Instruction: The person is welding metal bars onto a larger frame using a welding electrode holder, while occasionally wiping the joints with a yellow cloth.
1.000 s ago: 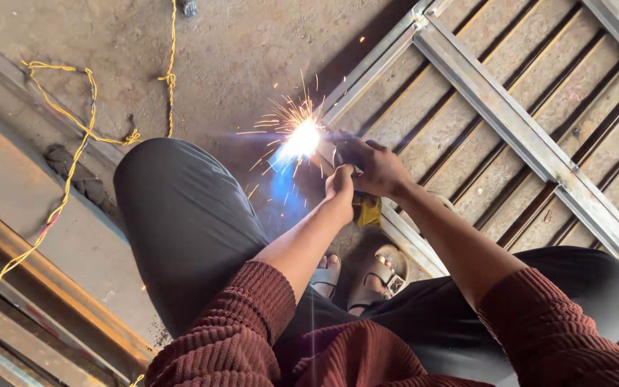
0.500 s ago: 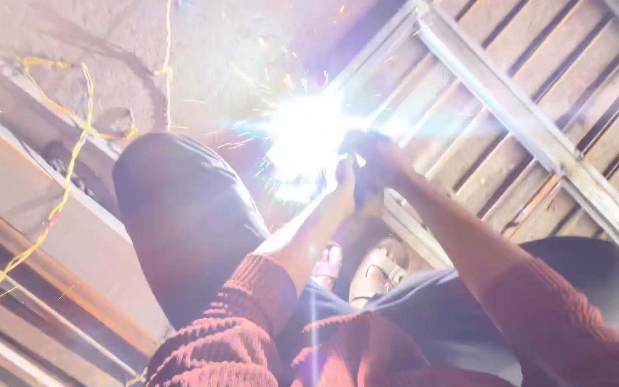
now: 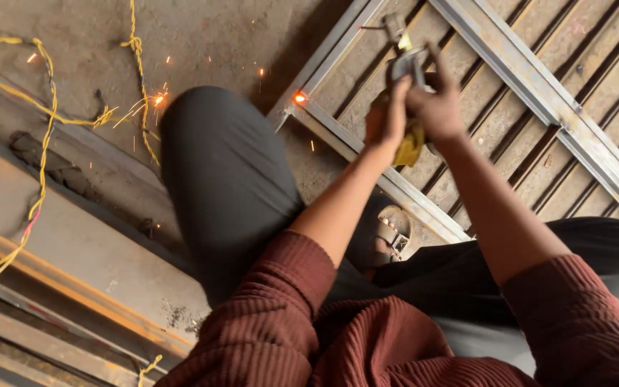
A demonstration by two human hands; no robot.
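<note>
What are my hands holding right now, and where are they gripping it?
Both the left hand and the right hand grip a welding electrode holder by its handle end, its yellow part below the palms.

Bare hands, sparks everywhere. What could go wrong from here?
1. The glowing weld spot on the metal frame sits beside the knee; a burn seems possible.
2. Sparks are landing near the yellow cable, which could be scorched.
3. Both hands, left and right, grip the electrode holder ungloved.
</note>
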